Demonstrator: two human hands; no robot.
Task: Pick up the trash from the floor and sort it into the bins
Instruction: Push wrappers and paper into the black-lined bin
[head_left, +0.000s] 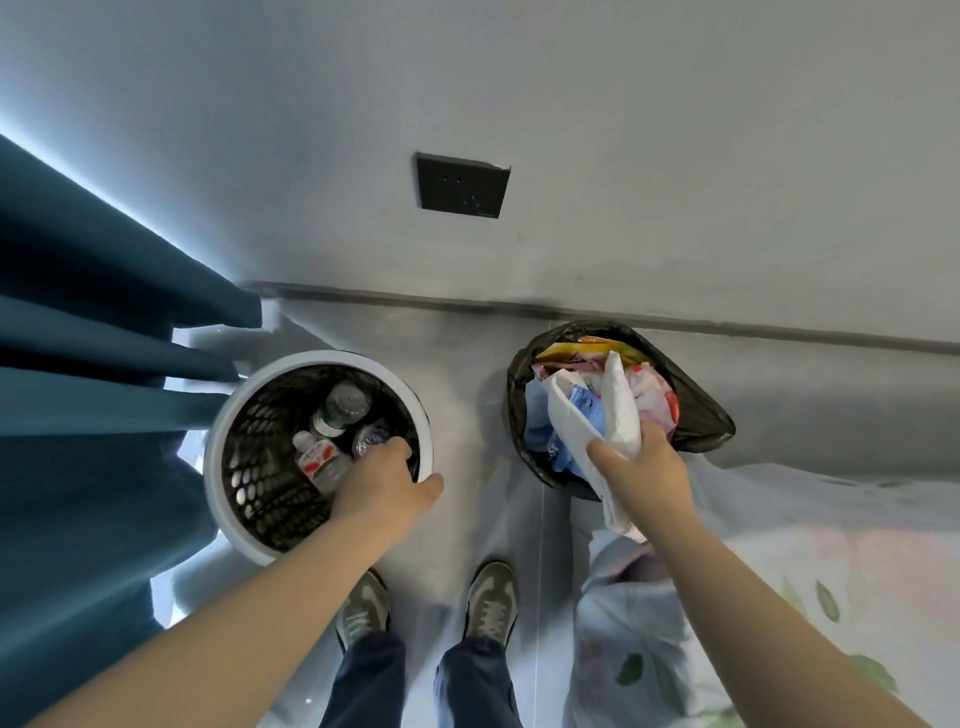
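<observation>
The right hand (644, 467) is clutching a white wrapper (618, 400), holding it over the black-lined bin (701, 410) just beyond its knuckles, where mixed packets (655, 401) are already piling up. The left hand (387, 480) is reaching down past the near rim of the white bin (218, 431). Its fingers are curling toward a clear bottle (370, 440) just ahead of them, beside two other bottles (322, 462). I cannot tell whether it is gripping that bottle, since the fingers are hiding behind the back of the hand. Sorting appears to be under way at both bins. Next, the right hand probably needs only to loosen over the bag, with the wrapper's trailing end, hanging beneath the wrist, brought inside the rim.
</observation>
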